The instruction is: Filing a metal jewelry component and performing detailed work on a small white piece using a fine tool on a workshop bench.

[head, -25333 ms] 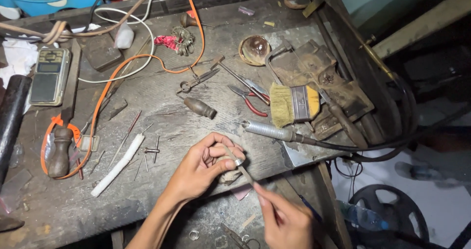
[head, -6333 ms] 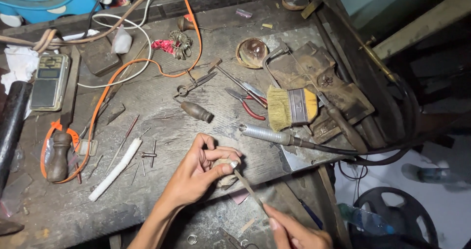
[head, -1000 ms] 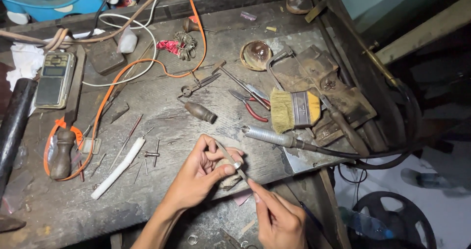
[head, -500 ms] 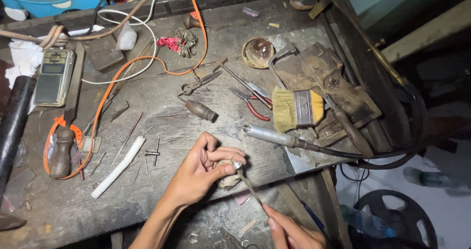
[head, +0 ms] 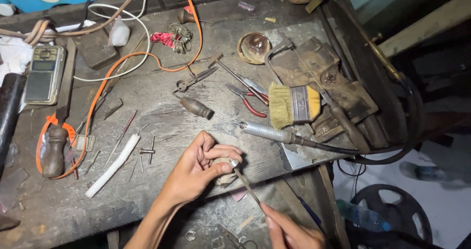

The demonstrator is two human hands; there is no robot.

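My left hand rests at the front edge of the worn workbench and pinches a small metal ring against a wooden peg that sticks out from the edge. My right hand, low in the frame and partly cut off, holds a thin metal file. The file slants up to the left and its tip touches the ring.
A silver rotary handpiece on a black cable lies right of my left hand. Behind it are a yellow brush, red-handled pliers, a small bowl and an orange cable. A white stick, a wooden-handled tool and a pocket scale lie at left.
My right hand has slid back and forth along the file's line, and now sits low at the frame's bottom. My left hand has stayed on the ring at the peg.
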